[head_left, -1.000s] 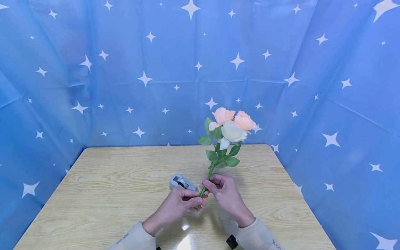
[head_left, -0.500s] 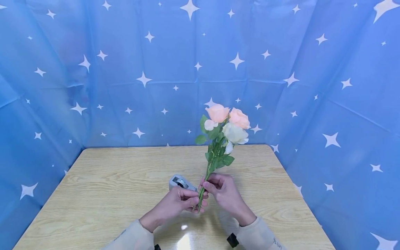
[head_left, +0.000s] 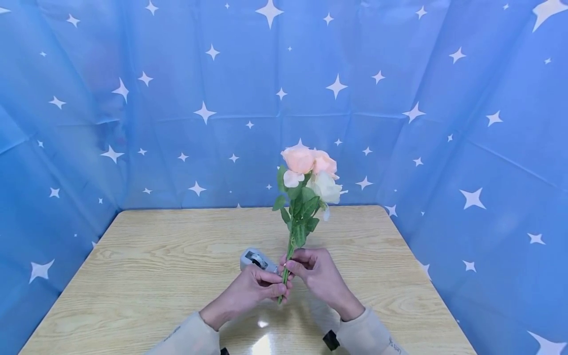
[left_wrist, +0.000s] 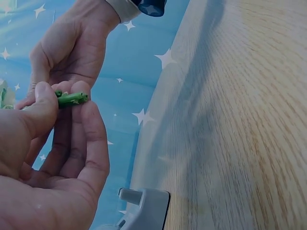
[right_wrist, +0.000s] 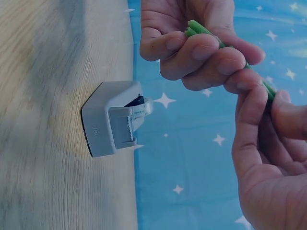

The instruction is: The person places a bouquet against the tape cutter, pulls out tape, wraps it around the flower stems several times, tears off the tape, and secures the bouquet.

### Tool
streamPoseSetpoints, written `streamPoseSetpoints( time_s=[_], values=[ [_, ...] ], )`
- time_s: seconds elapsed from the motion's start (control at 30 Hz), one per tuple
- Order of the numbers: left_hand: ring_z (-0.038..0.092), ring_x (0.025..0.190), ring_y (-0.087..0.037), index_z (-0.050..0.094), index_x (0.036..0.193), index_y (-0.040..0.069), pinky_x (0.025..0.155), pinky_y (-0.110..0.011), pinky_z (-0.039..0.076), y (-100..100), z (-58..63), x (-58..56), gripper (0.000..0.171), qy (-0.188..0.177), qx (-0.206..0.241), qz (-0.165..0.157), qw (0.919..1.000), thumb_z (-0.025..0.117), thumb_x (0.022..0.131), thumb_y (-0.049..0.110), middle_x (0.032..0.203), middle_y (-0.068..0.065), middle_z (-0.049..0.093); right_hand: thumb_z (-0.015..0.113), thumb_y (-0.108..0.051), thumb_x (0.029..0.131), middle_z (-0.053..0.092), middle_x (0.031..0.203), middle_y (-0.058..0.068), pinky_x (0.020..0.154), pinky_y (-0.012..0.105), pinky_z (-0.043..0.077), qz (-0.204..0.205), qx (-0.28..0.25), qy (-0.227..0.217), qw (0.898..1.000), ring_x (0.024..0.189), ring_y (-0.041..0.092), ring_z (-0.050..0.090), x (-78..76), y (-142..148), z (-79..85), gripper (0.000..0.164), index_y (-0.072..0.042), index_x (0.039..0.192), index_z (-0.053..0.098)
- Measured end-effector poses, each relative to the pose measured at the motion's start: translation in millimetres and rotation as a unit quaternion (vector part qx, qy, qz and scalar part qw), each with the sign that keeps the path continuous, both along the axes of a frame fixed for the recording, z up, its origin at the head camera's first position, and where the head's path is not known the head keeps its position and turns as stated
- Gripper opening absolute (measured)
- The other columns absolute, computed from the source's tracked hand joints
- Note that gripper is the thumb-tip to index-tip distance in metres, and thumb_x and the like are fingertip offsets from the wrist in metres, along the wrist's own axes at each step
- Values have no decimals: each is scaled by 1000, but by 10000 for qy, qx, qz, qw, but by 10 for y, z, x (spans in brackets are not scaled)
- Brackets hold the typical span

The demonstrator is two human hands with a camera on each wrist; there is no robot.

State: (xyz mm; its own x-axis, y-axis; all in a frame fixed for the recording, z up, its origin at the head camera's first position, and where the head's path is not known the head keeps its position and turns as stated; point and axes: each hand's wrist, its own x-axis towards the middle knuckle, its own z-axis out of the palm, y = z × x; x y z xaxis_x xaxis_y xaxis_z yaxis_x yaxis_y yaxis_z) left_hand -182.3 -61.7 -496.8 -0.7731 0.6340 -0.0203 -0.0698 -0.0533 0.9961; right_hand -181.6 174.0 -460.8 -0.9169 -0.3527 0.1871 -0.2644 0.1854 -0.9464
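Observation:
Two pink roses and a white rose stand nearly upright in one bunch, with green leaves below the blooms. My left hand pinches the green stems near their cut ends, which poke out past its fingers. Just above it, my right hand pinches the same stems between thumb and fingers. The two hands nearly meet, as the right wrist view shows. Behind the left hand sits a grey tape dispenser, partly hidden by it in the head view.
A pale wood-grain table lies under the hands. Blue curtains with white stars hang along its back and both sides. The tape dispenser's cutter end shows in the right wrist view.
The blooms have swung left and drawn closer together, and the bunch stands more upright. Both hands keep their hold on the stems and have barely moved.

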Motion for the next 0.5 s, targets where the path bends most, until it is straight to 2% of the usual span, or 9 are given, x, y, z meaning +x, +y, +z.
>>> streamPoseSetpoints(
  time_s=[0.13,0.33,0.5],
  values=[
    [84,104,-9,79,130,-17,96,-25,71,-4,5,18,32,86,-90,100,9999,79,112,9,120,-12,89,73,-8,114,89,111,20,83,23,68,-13,42,-71,10000,87,9,81,1,4,2,19,4,123,85],
    [84,99,-9,84,128,-8,93,-29,73,-17,10,41,27,353,-239,277,9987,81,111,11,114,-21,88,73,-13,116,88,122,21,92,24,68,82,15,-145,9999,94,9,83,11,7,6,22,1,127,85],
    [83,97,-7,88,124,-2,90,-30,73,-21,25,48,23,654,-321,367,9967,81,112,16,110,-29,87,73,-21,118,85,135,25,105,21,64,120,-69,-209,9997,114,9,85,13,1,6,30,3,132,84]
  ],
)
